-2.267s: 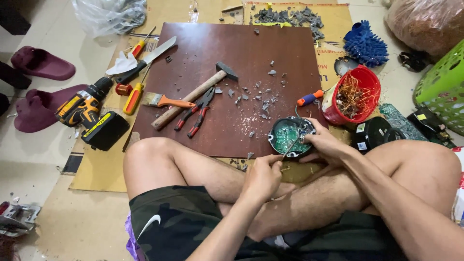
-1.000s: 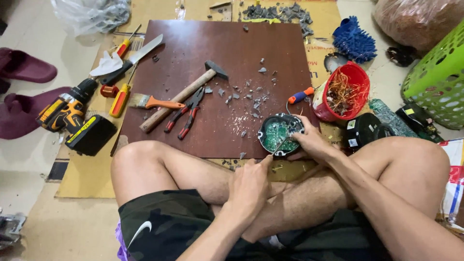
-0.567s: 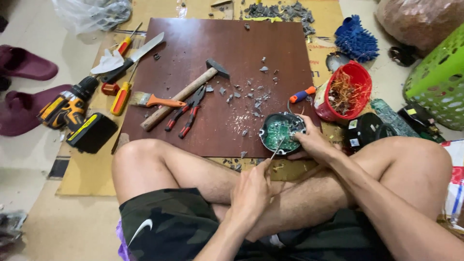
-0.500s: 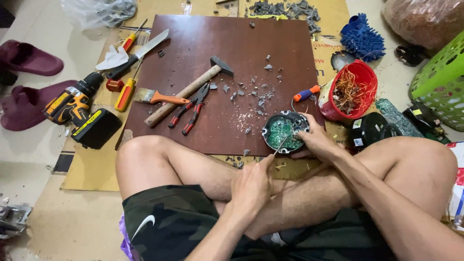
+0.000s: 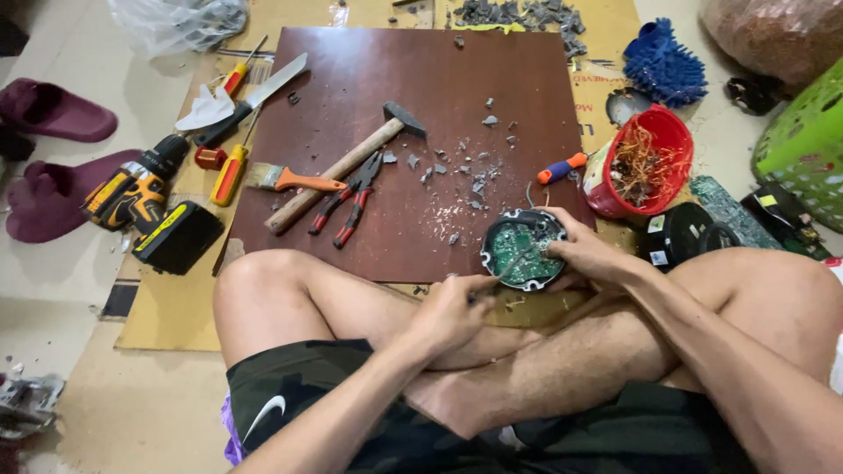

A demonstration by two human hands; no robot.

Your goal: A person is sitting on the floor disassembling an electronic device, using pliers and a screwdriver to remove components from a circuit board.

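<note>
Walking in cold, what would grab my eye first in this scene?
First, the round black device with a green circuit board, steadied by the right hand at the near edge of the brown board while the left hand probes it with a thin tool. Then the hammer and red pliers mid-board, and the red bowl of wire scraps to the right.

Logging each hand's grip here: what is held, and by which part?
The right hand grips the round black housing by its right rim. The left hand holds a thin tool by its near end.
</note>
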